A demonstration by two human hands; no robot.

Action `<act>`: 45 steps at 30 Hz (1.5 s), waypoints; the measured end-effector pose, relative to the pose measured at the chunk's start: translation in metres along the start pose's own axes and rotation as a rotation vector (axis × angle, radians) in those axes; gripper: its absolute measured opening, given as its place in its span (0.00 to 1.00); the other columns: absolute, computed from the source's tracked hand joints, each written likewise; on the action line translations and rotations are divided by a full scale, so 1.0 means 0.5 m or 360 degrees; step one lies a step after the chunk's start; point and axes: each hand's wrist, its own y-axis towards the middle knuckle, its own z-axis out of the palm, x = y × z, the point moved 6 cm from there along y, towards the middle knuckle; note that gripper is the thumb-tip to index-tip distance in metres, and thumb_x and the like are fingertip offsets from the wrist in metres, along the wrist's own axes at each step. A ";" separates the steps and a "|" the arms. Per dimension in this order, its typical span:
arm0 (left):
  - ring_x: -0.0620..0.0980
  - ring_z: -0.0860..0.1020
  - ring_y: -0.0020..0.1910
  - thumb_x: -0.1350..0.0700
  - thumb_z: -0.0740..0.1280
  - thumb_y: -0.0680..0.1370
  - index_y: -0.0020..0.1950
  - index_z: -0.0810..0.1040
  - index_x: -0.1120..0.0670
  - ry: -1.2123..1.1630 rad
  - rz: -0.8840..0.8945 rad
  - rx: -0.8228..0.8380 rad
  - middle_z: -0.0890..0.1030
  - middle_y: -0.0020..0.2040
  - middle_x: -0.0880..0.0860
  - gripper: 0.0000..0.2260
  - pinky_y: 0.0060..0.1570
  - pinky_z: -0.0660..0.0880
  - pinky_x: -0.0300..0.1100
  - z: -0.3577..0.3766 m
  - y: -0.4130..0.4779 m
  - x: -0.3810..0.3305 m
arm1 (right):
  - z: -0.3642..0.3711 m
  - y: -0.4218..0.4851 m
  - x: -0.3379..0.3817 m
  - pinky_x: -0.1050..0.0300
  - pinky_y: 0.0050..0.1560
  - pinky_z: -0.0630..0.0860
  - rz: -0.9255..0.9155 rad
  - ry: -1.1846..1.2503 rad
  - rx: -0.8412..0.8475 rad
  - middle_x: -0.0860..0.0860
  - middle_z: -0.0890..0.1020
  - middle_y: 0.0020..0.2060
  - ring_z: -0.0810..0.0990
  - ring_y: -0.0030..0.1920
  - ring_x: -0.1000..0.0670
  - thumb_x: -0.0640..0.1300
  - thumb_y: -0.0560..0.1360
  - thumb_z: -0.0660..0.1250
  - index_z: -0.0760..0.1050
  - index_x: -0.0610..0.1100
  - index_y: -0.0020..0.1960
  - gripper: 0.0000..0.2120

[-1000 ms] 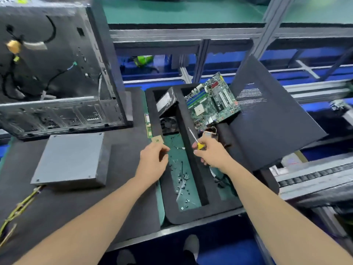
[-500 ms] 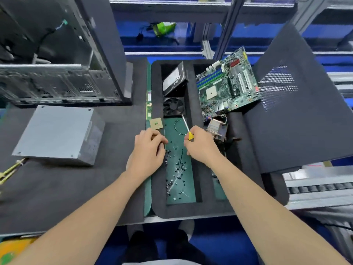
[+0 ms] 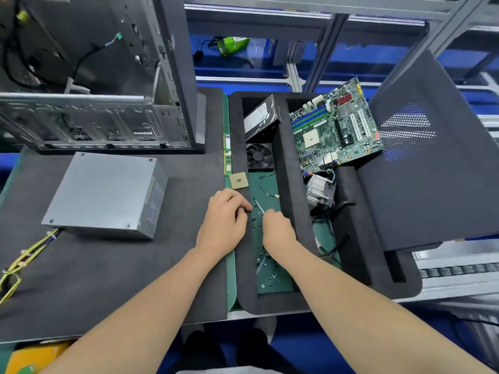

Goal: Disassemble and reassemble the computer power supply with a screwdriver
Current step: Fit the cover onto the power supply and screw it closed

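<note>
Grey steel power supply (image 3: 105,193) lies on the surface (image 3: 81,265), likely heavy, rigid, best gripped by its sides; right of it, right hand (image 3: 278,229) clutches the screwdriver (image 3: 258,205), left hand (image 3: 224,221) curled, contents unclear.

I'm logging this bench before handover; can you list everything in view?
Grey metal power supply box: one, grey, dark mat, left.
Open metal computer case: one, grey, behind it.
Black foam tray: one, black, centre.
Labelled hard drive: one, black, tray's far middle.
Black plastic fan: one, black, nearer than drive.
Green motherboard: one, green, tray's right slot.
Finned metal heatsink: one, silver, nearer than motherboard.
Square processor chip: one, gold, tray's left rim.
Small loose screws: many, dark, middle slot.
Perforated side panel: one, black, far right.
Slim screwdriver: one, silver, held above the screws.
Left hand: one, tray's left rim.
Right hand: one, gripping screwdriver.
</note>
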 end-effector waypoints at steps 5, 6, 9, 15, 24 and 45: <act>0.49 0.74 0.50 0.68 0.65 0.77 0.46 0.83 0.54 -0.0042 0.0023 -0.0008 0.79 0.48 0.47 0.11 0.58 0.70 0.44 0.003 0.002 0.006 | -0.008 -0.007 0.004 0.47 0.54 0.78 0.0057 0.0024 -0.0005 0.39 0.80 0.60 0.81 0.61 0.36 0.28 0.77 0.65 0.73 0.36 0.63 0.15; 0.49 0.74 0.50 0.68 0.65 0.77 0.46 0.83 0.54 -0.0052 0.0020 -0.0011 0.79 0.48 0.47 0.11 0.58 0.70 0.44 0.004 0.002 0.008 | -0.015 -0.009 0.003 0.47 0.53 0.78 0.0084 0.0084 -0.0011 0.39 0.79 0.60 0.81 0.61 0.36 0.29 0.77 0.65 0.73 0.36 0.62 0.14; 0.47 0.73 0.51 0.66 0.66 0.78 0.49 0.83 0.52 -0.0066 -0.0005 -0.0007 0.78 0.49 0.45 0.10 0.59 0.70 0.44 0.006 0.002 0.014 | -0.050 -0.010 -0.008 0.50 0.49 0.77 0.0147 0.0374 -0.0050 0.41 0.78 0.58 0.81 0.57 0.38 0.33 0.78 0.68 0.74 0.40 0.59 0.11; 0.47 0.77 0.54 0.52 0.73 0.79 0.57 0.84 0.45 -0.0040 0.0040 0.0101 0.84 0.52 0.41 0.08 0.59 0.73 0.54 0.007 0.013 0.000 | -0.131 -0.023 -0.045 0.46 0.41 0.80 0.0113 0.1520 0.0006 0.40 0.79 0.38 0.85 0.41 0.41 0.29 0.73 0.72 0.64 0.46 0.42 0.19; 0.42 0.77 0.50 0.56 0.74 0.78 0.51 0.86 0.45 -0.0029 -0.0040 0.0084 0.85 0.48 0.40 0.06 0.55 0.66 0.42 0.003 0.012 -0.002 | -0.148 -0.061 -0.035 0.60 0.34 0.71 0.0037 0.0903 -0.0245 0.43 0.83 0.50 0.81 0.43 0.44 0.34 0.75 0.71 0.73 0.45 0.47 0.10; 0.43 0.76 0.49 0.57 0.73 0.79 0.51 0.86 0.47 -0.0106 -0.0050 0.0084 0.83 0.46 0.38 0.06 0.56 0.71 0.43 -0.012 0.010 0.007 | 0.077 -0.102 -0.030 0.47 0.54 0.77 0.0058 -0.0159 0.0149 0.40 0.79 0.60 0.81 0.62 0.37 0.27 0.76 0.65 0.75 0.37 0.63 0.16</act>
